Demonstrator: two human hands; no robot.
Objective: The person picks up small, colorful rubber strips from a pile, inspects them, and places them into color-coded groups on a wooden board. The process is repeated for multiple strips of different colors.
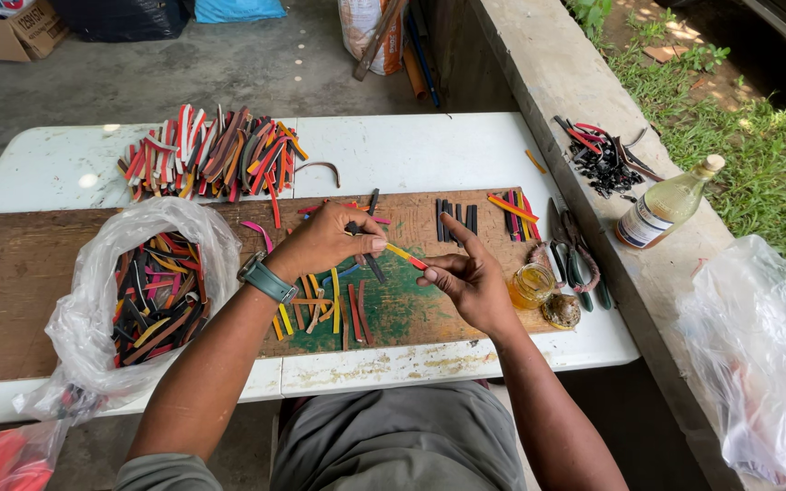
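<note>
Clear plastic bag [138, 273] sits on the left part of the desk [429, 150], mouth open, stuffed with coloured rubbery strips in black, yellow, red and pink. Behind it, toward the desk's far edge, a loose heap of similar strips [211, 155] lies on the white top. A worn wooden board [11, 273] covers most of the desk, with a green-stained patch near its front edge where more strips [320, 305] lie scattered.

Over that patch the left hand [325, 241], a watch [266, 277] at its wrist, has its fingers closed in a pinch on a short black piece and the end of a yellow-and-red strip [405, 255]. The right hand [470, 277] meets it, fingers pinched narrow on the strip's red end, so the strip spans between both hands just above the board.

It looks like the strip is being fitted or joined; a firm pinch close to the joint, with both ends held level, should keep it from twisting.

Further right lie sorted black strips [455, 218], orange ones [513, 209], pliers [575, 259], a small jar of yellowish liquid [531, 284] near the desk's right front corner, and a bottle [668, 205] on the concrete ledge [548, 64]
</note>
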